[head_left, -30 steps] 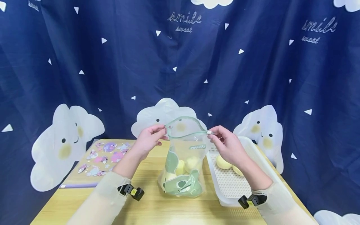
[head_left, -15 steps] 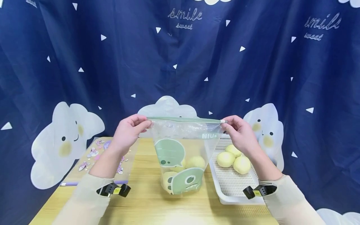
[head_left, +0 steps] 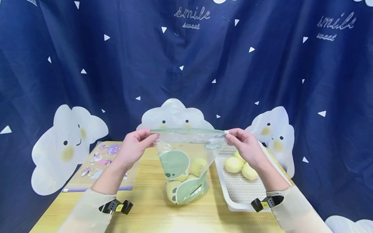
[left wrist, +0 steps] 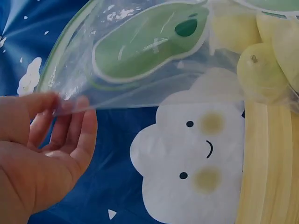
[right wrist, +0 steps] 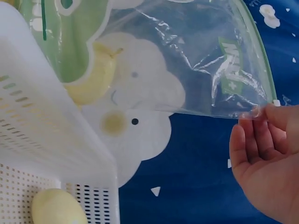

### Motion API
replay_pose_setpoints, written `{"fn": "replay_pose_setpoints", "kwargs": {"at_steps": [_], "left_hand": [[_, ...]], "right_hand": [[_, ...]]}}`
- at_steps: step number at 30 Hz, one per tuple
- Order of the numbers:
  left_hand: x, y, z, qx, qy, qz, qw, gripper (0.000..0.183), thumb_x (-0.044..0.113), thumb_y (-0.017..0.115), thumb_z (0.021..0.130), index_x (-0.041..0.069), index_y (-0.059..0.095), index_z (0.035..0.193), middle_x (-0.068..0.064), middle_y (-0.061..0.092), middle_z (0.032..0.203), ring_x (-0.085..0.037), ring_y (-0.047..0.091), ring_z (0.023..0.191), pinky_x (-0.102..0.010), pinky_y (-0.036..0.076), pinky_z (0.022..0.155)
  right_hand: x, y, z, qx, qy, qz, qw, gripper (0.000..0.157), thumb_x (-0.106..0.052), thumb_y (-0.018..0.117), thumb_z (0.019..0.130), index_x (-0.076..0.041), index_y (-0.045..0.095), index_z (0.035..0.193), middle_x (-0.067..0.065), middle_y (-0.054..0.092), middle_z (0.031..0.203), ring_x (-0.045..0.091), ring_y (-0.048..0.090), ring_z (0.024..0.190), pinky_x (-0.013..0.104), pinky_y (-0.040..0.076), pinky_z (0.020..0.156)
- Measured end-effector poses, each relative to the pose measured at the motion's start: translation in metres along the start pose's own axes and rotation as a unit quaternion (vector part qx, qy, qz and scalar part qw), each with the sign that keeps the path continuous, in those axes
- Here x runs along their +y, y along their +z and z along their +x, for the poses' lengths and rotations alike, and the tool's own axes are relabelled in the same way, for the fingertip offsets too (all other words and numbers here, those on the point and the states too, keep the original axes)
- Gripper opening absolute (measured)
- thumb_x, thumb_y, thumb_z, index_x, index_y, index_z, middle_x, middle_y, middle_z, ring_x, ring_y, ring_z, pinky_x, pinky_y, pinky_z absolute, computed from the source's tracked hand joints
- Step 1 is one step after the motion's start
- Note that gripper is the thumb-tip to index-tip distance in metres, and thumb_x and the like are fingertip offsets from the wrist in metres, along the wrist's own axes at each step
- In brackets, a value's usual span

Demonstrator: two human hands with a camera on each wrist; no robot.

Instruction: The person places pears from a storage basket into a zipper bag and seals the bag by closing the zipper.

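A clear zip bag [head_left: 201, 142] with green cartoon prints stands in the middle of the table, its green zip edge stretched straight between both hands. Several yellow lemons [left wrist: 261, 70] lie in its lower part. My left hand [head_left: 137, 147] pinches the bag's upper left corner between thumb and fingers. At the opposite corner my right hand [head_left: 244, 145] pinches the bag right by the white zip slider [head_left: 226, 132]. In the right wrist view the thumb lies at the slider [right wrist: 276, 102].
To the right stands a white perforated basket [head_left: 230, 207] with several lemons [head_left: 234, 164] in it. A flat bag with purple prints [head_left: 96, 163] lies on the left of the wooden table [head_left: 151, 213]. A dark blue curtain [head_left: 186, 64] hangs behind.
Both hands have moved apart, pulling the bag's round mouth into a straight line. Over the last half second they have lowered a little, and the bag has sagged.
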State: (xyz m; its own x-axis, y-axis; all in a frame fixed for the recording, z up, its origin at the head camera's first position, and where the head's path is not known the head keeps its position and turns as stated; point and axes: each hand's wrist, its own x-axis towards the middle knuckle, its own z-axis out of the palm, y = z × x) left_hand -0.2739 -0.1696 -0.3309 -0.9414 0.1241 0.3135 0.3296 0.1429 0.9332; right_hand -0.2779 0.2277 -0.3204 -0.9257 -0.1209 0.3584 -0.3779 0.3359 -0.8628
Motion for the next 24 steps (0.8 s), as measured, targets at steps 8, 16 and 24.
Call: {"fn": "replay_pose_setpoints", "kwargs": {"at_steps": [8, 16, 24], "left_hand": [[-0.001, 0.004, 0.005, 0.01, -0.009, -0.001, 0.9999, 0.028, 0.018, 0.069, 0.11, -0.009, 0.073, 0.119, 0.009, 0.076, 0.095, -0.007, 0.073, 0.093, -0.023, 0.066, 0.092], [0.017, 0.002, 0.014, 0.064, 0.015, -0.01, 0.9978, 0.031, 0.019, 0.073, 0.108, -0.006, 0.074, 0.127, 0.013, 0.08, 0.093, -0.003, 0.078, 0.091, -0.023, 0.067, 0.089], [0.013, -0.002, 0.006, 0.029, 0.008, -0.015, 0.9994, 0.03, 0.018, 0.071, 0.109, -0.008, 0.073, 0.123, 0.012, 0.079, 0.094, -0.005, 0.077, 0.093, -0.023, 0.067, 0.089]], "right_hand": [[0.019, 0.008, 0.004, -0.052, 0.029, 0.013, 0.998, 0.03, -0.006, 0.071, 0.105, 0.008, 0.065, 0.131, 0.009, 0.081, 0.117, -0.001, 0.073, 0.097, 0.02, 0.062, 0.091], [-0.003, -0.003, -0.001, 0.013, -0.004, 0.06, 0.998, 0.008, -0.007, 0.071, 0.106, -0.001, 0.073, 0.11, -0.014, 0.078, 0.089, 0.004, 0.074, 0.087, 0.02, 0.064, 0.084], [0.002, -0.007, -0.019, -0.009, -0.031, 0.014, 0.999, 0.019, -0.005, 0.069, 0.107, 0.012, 0.071, 0.115, -0.013, 0.077, 0.086, 0.007, 0.073, 0.079, 0.02, 0.063, 0.074]]}}
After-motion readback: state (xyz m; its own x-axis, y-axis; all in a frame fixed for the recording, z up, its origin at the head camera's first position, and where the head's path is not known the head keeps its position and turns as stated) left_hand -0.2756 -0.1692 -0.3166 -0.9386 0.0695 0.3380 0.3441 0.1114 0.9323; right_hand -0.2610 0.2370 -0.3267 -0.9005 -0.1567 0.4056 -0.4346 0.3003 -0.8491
